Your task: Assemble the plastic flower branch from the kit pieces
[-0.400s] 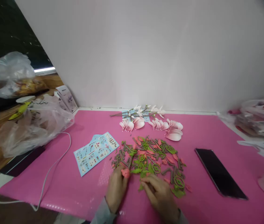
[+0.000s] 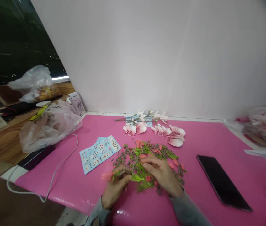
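My left hand (image 2: 115, 186) is closed around a branched toy flower stem (image 2: 135, 163), brown with green and pink parts. A pink bud (image 2: 138, 143) tops its upright arm above a green collar, and a blurred pink piece pokes out left of my fingers. A bright green leaf (image 2: 137, 178) shows just right of my left thumb. My right hand (image 2: 162, 174) has its fingertips pinched together beside the upright arm; whatever they hold is hidden. Under and behind both hands spreads a pile of loose brown, green and pink plastic pieces (image 2: 166, 152).
A blue-white instruction sheet (image 2: 100, 153) lies left of the pile. Behind it are fans of pale pink petals (image 2: 175, 141) and white-flowered stems (image 2: 141, 116). A black phone (image 2: 222, 182) lies right. A white cable (image 2: 63, 160) and plastic bags (image 2: 50, 125) are at left.
The stem has swung more upright in my left hand, its pink bud now raised. My right hand has moved up from the front of the pile to beside the stem. The view has shifted slightly.
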Demonstrator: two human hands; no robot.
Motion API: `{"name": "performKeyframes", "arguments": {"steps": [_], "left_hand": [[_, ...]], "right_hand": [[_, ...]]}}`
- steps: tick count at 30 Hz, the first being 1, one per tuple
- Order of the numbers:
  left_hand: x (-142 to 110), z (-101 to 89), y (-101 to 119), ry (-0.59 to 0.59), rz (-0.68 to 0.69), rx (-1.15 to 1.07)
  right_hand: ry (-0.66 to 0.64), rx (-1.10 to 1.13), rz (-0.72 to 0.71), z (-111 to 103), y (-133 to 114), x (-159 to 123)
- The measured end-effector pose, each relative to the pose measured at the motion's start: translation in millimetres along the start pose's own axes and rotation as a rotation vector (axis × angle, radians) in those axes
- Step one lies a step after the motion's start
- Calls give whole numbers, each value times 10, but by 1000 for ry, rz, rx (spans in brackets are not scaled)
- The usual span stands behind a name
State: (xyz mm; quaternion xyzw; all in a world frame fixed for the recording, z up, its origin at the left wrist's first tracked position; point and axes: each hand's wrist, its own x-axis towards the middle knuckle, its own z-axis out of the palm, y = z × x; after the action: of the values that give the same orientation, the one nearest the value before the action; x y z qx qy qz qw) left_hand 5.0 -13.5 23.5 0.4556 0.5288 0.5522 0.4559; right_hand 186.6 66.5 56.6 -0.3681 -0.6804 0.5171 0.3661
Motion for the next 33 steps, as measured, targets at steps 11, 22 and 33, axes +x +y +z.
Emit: {"name": "performKeyframes", "arguments": {"steps": [11, 22, 33], "left_hand": [[163, 229, 145, -283, 14, -42], [319, 448, -33, -269, -118, -384], [441, 671, -150, -302, -191, -683]], "right_hand": [[140, 489, 74, -92, 221, 56], [219, 673, 145, -167, 310, 28], [272, 799, 233, -159, 189, 86]]}}
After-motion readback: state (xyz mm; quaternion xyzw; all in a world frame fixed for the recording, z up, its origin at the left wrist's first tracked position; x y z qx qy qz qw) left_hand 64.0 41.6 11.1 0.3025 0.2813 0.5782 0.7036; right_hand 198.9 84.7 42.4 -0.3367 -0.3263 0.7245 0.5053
